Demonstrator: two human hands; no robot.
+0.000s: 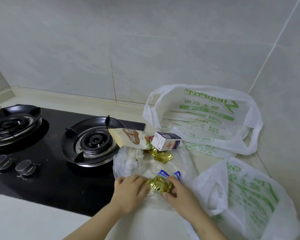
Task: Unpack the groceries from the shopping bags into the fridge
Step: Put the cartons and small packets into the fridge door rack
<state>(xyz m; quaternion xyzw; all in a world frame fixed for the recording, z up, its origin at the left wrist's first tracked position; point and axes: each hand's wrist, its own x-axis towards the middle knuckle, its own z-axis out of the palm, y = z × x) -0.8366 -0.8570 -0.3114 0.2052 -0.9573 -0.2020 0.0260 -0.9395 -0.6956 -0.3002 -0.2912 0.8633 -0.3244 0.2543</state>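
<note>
Down at the near edge of the pale countertop (pixel 163 227), both bare hands close on a crumpled gold foil packet (pixel 158 185): the left hand (pixel 131 191) presses its fingers against the packet's left side, and the right hand (pixel 177 190) curls over its right side, fingers bent onto the foil. The packet lies on a clear plastic bag (pixel 133 163) spread flat beside the black gas hob (pixel 47 153). Just behind the packet, two small blue-and-white sachets (pixel 170 174) peek out. Farther back lie a second gold foil packet (pixel 160 155), a small white carton (pixel 166 141) tipped on its side, and a beige snack pouch (pixel 128 138) whose corner overlaps the hob's right burner ring. One white shopping bag with green print (pixel 206 116) sags open against the tiled wall, and another white shopping bag (pixel 246 196) stands crumpled just right of the right hand.
</note>
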